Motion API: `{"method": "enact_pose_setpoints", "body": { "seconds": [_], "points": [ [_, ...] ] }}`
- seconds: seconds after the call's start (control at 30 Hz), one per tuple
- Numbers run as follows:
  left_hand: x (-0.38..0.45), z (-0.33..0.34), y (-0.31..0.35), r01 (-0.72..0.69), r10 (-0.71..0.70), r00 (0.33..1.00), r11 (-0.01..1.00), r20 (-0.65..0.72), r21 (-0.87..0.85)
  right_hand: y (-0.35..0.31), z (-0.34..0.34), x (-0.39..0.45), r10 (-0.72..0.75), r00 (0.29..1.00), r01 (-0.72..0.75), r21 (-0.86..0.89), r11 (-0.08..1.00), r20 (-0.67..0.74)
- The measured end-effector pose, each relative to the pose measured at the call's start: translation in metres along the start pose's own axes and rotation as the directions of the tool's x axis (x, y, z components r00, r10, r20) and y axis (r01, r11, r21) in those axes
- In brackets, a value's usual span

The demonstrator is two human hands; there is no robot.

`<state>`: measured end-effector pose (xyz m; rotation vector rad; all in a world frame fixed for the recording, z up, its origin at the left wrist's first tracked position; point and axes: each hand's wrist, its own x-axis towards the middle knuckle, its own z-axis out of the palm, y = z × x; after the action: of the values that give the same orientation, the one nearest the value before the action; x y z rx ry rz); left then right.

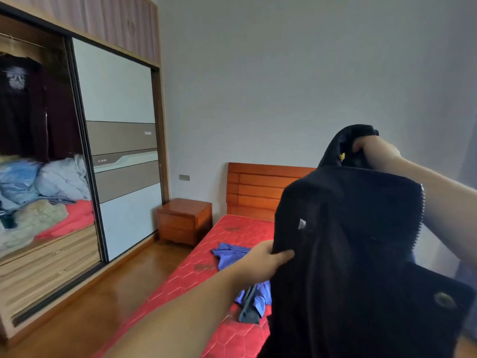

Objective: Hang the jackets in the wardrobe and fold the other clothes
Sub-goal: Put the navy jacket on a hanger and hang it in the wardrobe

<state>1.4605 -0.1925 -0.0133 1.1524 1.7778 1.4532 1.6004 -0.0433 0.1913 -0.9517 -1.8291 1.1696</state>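
Note:
A black jacket [356, 241] with a metal zip hangs in the air over the bed, filling the right half of the view. My right hand [374, 153] grips its top near the collar. My left hand [265, 259] pinches its left edge lower down, thumb on the front. Behind the jacket, a blue garment [232, 254] lies crumpled on the red mattress [206, 275], with a grey piece [249, 308] on its near end. The wardrobe [77, 151] stands at the left, its left side open, a dark garment [23, 107] hanging from the rail inside.
Bedding and clothes [44, 192] are piled on the wardrobe shelf above wooden drawers [49, 267]. A wooden nightstand [184, 220] sits between wardrobe and bed. The headboard [255, 189] stands against the grey wall. Wooden floor [98, 306] runs between bed and wardrobe.

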Motion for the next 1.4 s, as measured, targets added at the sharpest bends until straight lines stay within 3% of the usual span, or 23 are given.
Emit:
{"method": "enact_pose_setpoints", "body": {
  "seconds": [0.03,0.1,0.17,0.23,0.33,0.4,0.43,0.5,0.63,0.73,0.83,0.9,1.07,1.17,1.27,1.33,1.4],
  "points": [
    [-0.004,-0.004,0.008,-0.015,0.014,1.000,1.000,-0.026,-0.026,0.007,-0.007,0.004,0.014,1.000,-0.014,-0.018,1.000,-0.015],
    [-0.006,-0.016,0.032,-0.067,0.069,0.988,0.998,-0.139,0.019,0.025,-0.021,0.012,-0.011,1.000,0.016,-0.215,0.976,0.027],
    [-0.001,-0.027,0.059,-0.118,0.148,0.946,0.986,-0.287,0.120,0.042,-0.025,0.017,-0.032,0.987,0.106,-0.493,0.864,0.157],
    [0.009,-0.032,0.085,-0.160,0.237,0.905,0.959,-0.354,0.233,0.049,-0.018,0.013,-0.077,0.959,0.229,-0.590,0.775,0.272],
    [0.019,-0.017,0.110,-0.138,0.282,0.937,0.842,-0.206,0.522,0.047,0.013,-0.018,-0.157,0.882,0.356,-0.410,0.840,0.444],
    [0.022,-0.004,0.109,-0.125,0.258,0.961,0.730,-0.101,0.672,0.061,0.038,-0.041,-0.259,0.823,0.485,-0.387,0.785,0.505],
    [0.021,0.000,0.106,-0.114,0.231,0.971,0.680,-0.065,0.725,0.074,0.049,-0.051,-0.311,0.813,0.529,-0.401,0.748,0.492],
    [0.017,-0.002,0.096,-0.065,0.171,0.984,0.620,-0.053,0.782,0.108,0.062,-0.066,-0.363,0.831,0.520,-0.355,0.777,0.422],
    [0.004,-0.023,0.093,0.044,0.177,0.965,0.617,-0.193,0.786,0.169,0.086,-0.081,-0.337,0.848,0.508,-0.443,0.739,0.410],
    [-0.007,-0.047,0.105,0.151,0.167,0.938,0.588,-0.303,0.795,0.177,0.114,-0.087,-0.251,0.876,0.424,-0.410,0.808,0.412],
    [-0.033,-0.082,0.116,0.300,0.145,0.886,0.546,-0.441,0.782,0.156,0.155,-0.105,-0.395,0.829,0.546,-0.417,0.727,0.396],
    [-0.056,-0.108,0.120,0.376,0.137,0.846,0.532,-0.516,0.758,0.131,0.184,-0.124,-0.507,0.784,0.611,-0.305,0.730,0.357],
    [-0.125,-0.166,0.134,0.458,0.171,0.772,0.517,-0.612,0.723,0.066,0.243,-0.150,-0.456,0.689,0.638,-0.173,0.750,0.563],
    [-0.172,-0.209,0.133,0.474,0.179,0.784,0.445,-0.595,0.759,0.040,0.264,-0.148,-0.486,0.598,0.737,-0.199,0.646,0.638],
    [-0.218,-0.241,0.124,0.481,0.171,0.813,0.342,-0.557,0.807,0.003,0.277,-0.138,-0.553,0.538,0.836,-0.316,0.449,0.636],
    [-0.242,-0.259,0.116,0.486,0.191,0.808,0.318,-0.557,0.814,-0.030,0.290,-0.137,-0.629,0.480,0.874,-0.397,0.281,0.612],
    [-0.262,-0.284,0.107,0.495,0.219,0.788,0.332,-0.576,0.803,-0.072,0.306,-0.144,-0.683,0.422,0.891,-0.413,0.190,0.597]
  ]
}}
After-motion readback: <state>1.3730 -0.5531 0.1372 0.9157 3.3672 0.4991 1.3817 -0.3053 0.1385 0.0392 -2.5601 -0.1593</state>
